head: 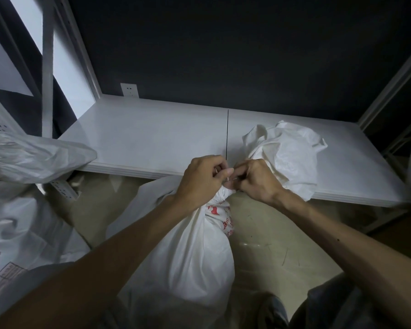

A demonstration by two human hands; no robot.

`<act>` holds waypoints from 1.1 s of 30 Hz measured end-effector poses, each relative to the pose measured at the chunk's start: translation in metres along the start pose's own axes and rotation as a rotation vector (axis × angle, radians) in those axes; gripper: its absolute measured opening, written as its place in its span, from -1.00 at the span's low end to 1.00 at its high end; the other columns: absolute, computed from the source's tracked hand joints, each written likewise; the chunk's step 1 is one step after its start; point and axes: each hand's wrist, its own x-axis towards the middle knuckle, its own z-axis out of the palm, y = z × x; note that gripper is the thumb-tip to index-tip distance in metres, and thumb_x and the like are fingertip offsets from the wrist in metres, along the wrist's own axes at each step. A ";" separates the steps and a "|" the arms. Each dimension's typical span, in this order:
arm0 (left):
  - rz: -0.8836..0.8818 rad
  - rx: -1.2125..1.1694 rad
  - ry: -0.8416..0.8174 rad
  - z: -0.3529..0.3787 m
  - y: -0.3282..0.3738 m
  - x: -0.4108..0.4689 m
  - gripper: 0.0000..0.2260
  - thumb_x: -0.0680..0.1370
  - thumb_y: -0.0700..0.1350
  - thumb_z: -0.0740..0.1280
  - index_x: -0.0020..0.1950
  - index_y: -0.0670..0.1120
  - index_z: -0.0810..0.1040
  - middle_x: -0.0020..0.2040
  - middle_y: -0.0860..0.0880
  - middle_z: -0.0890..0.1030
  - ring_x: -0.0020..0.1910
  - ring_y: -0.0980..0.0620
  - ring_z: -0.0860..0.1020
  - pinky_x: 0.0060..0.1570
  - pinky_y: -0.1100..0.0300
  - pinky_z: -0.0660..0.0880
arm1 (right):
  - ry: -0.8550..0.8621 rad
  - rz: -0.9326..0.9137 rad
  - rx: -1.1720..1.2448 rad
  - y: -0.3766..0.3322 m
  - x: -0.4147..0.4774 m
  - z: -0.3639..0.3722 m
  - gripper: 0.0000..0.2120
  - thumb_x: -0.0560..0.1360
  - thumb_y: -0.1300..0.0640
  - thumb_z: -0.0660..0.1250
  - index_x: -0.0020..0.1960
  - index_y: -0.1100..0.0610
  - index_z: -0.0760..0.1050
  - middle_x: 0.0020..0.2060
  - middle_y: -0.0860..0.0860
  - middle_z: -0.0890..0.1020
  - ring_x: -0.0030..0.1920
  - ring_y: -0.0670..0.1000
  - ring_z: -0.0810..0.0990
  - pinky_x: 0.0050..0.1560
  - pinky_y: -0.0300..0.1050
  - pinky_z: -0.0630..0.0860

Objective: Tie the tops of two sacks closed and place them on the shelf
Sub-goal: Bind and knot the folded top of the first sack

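Nearest the camera, a white sack [190,257] with red print stands on the pale, scuffed floor [271,233] in front of the shelf, between the person's bare forearms. Its top is gathered into a tight neck just below the hands. The left hand [199,179] has its fingers curled, thumb and forefinger pinching a thin white cord [227,179] above the neck. The right hand [254,181] is curled too, its fingertips pinching the cord at the bunched neck. To the left lie more white sacks [22,233]. Beyond the hands runs the white shelf [152,138], with a dark seam across it. A second sack [287,153] rests on its right part, crumpled and overhanging the front edge. Grey uprights [47,67] frame the shelf, and behind it is a dark wall [223,55] with a white outlet [129,90].
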 end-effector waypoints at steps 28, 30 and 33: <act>0.103 0.103 0.370 -0.033 -0.006 0.018 -0.79 0.49 -0.17 0.39 -0.31 -0.24 0.65 -0.39 -0.15 0.61 -0.39 -0.09 0.55 -0.28 0.04 0.47 | 0.038 0.211 0.002 0.024 -0.028 0.027 -0.71 0.31 0.48 0.28 -0.34 0.13 0.59 -0.32 0.04 0.70 -0.23 -0.06 0.64 -0.12 -0.29 0.49; -0.036 0.027 0.224 -0.013 -0.002 0.012 -0.77 0.51 -0.16 0.38 -0.29 -0.25 0.65 -0.38 -0.13 0.63 -0.36 -0.07 0.57 -0.20 0.04 0.52 | 0.009 0.190 0.002 0.033 -0.025 0.020 -0.74 0.34 0.44 0.34 -0.33 0.10 0.59 -0.30 0.01 0.71 -0.20 -0.05 0.67 -0.08 -0.21 0.55; -0.184 -0.086 0.097 0.002 0.000 0.016 -0.81 0.54 -0.19 0.39 -0.25 -0.22 0.65 -0.43 -0.03 0.56 -0.41 0.03 0.49 -0.19 0.10 0.53 | 0.019 0.207 0.016 0.038 -0.026 0.010 -0.76 0.35 0.38 0.40 -0.32 0.06 0.63 -0.34 -0.12 0.67 -0.26 -0.19 0.61 -0.02 -0.25 0.50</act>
